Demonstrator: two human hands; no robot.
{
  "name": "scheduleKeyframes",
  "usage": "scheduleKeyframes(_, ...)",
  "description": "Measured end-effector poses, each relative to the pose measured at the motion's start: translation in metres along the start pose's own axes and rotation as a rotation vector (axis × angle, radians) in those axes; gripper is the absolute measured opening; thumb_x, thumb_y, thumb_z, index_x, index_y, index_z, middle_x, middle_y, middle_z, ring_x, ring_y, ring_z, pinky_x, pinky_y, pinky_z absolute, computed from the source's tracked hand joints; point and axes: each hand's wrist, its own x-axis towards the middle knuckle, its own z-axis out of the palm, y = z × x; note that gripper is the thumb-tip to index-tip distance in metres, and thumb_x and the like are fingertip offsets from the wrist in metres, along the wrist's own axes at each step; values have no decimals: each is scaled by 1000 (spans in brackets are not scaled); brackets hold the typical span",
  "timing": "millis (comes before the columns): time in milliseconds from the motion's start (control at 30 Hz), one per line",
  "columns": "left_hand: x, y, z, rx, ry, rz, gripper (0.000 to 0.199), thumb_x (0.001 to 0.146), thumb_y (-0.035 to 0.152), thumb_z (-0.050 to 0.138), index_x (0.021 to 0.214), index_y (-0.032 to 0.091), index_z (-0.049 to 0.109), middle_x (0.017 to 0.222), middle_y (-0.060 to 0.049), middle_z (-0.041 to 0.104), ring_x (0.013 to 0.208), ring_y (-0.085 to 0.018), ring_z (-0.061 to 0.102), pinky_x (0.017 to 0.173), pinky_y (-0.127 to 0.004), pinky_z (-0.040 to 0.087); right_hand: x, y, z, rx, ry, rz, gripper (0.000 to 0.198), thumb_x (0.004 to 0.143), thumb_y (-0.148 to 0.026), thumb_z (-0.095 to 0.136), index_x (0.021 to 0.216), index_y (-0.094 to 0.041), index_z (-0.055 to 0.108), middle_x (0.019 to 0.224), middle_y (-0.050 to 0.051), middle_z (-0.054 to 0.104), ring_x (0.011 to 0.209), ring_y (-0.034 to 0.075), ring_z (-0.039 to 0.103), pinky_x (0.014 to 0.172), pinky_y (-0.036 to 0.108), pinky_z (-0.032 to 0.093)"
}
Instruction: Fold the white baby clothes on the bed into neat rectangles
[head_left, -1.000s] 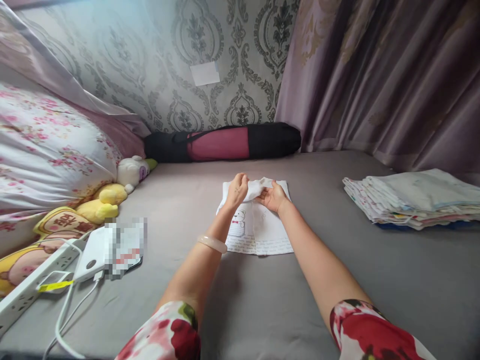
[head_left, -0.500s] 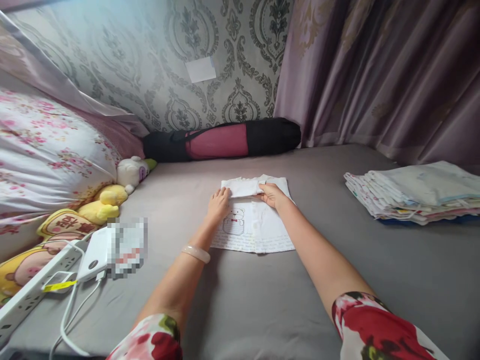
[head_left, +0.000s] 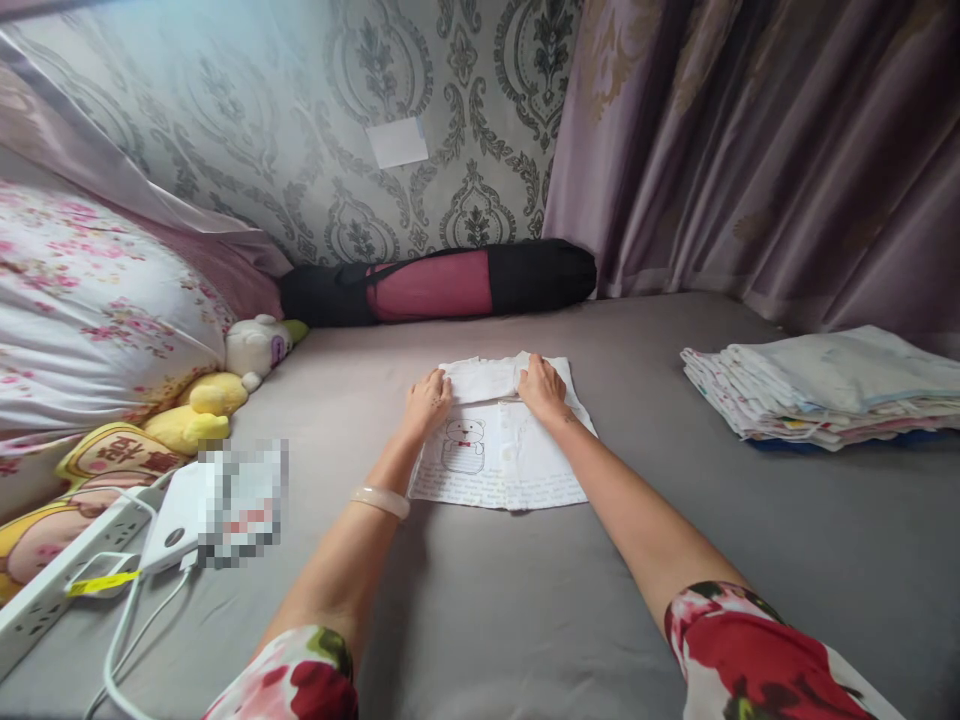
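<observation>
A small white shirt [head_left: 472,465] with a printed bear and rows of lettering lies flat on the grey bed sheet, its upper part folded over into a band. My left hand [head_left: 430,398] grips the left end of that band, fingers curled at its edge. Over the band's right part, my right hand [head_left: 541,388] is closed on the cloth, fingertips at the far edge. The fingers hide some of the fabric under them. A pale bangle [head_left: 381,501] circles my left wrist.
A stack of folded clothes [head_left: 817,385] sits at the right. Behind lies a black and maroon roll bag [head_left: 431,285] against the wall. On the left are plush toys [head_left: 199,410], a white power strip [head_left: 45,610], a charger device [head_left: 176,515] and cables [head_left: 127,640].
My right hand has turned and shifted, its fingers now reaching over the band's far edge. The left hand's fingers have curled more at the left end. The view has shifted slightly.
</observation>
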Motion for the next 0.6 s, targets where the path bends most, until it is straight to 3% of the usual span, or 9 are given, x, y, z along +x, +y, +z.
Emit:
scheduleKeyframes(100,5,11,7,65,37,31,43,98,27,27,135,16,47,149,-12,44,140,-23,37,116,-44,26,-5,-7,4,-94,72,-180,39,95,-15,32,126,-11,54,130,19,58,122,28,52,100,40,40)
scheduleKeyframes(200,10,26,17,118,10,114,45,97,22,28,137,12,45,150,-13,43,143,-23,31,118,-42,23,-9,-14,13,-121,10,-421,46,97,-22,30,140,-12,46,147,15,46,138,27,35,114,46,24)
scheduleKeyframes(267,13,35,24,147,-19,172,46,96,20,31,140,10,43,151,-14,42,144,-24,30,118,-42,23,-11,-16,20,-136,-51,-501,51,98,-27,29,146,-14,40,154,10,37,145,27,23,118,50,13)
scheduleKeyframes(367,16,41,35,187,-46,206,49,96,23,32,142,8,40,152,-15,40,144,-25,30,118,-42,23,-11,-15,27,-161,-125,-510,53,99,-30,26,149,-16,37,157,8,32,147,26,17,118,52,6)
scheduleKeyframes(600,16,33,55,266,-38,148,57,100,41,21,147,13,36,154,-15,36,144,-30,29,117,-50,21,-12,-8,29,-135,-198,-447,55,99,-33,23,150,-17,34,158,5,30,147,24,17,119,50,10)
